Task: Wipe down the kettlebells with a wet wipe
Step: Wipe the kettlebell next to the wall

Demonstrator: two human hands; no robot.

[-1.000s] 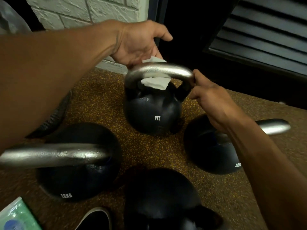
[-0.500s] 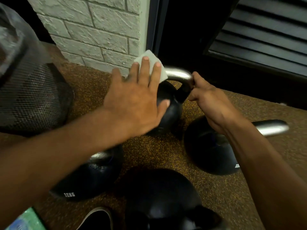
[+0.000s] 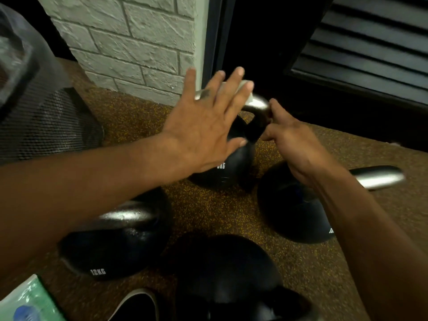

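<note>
A small black kettlebell (image 3: 234, 167) with a silver handle stands on the speckled floor near the wall corner. My left hand (image 3: 208, 126) lies flat with straight, spread fingers over its handle, pressing a white wet wipe (image 3: 245, 85) that peeks out under the fingertips. My right hand (image 3: 294, 144) pinches the right end of the handle where it bends down. Three more black kettlebells stand closer to me: one at the left (image 3: 115, 242), one at the right (image 3: 298, 214) and one at the bottom middle (image 3: 227, 274).
A grey brick wall corner (image 3: 139, 47) and a dark louvred door (image 3: 370, 42) stand behind. A black mesh bin (image 3: 46, 126) sits at the left. A green wipes packet (image 3: 27, 302) and a shoe tip (image 3: 136, 304) lie at the bottom left.
My left hand came from behind the handle to the front, then slid up and right with the wipe under flat fingers. My right hand kept its hold on the handle's end.
</note>
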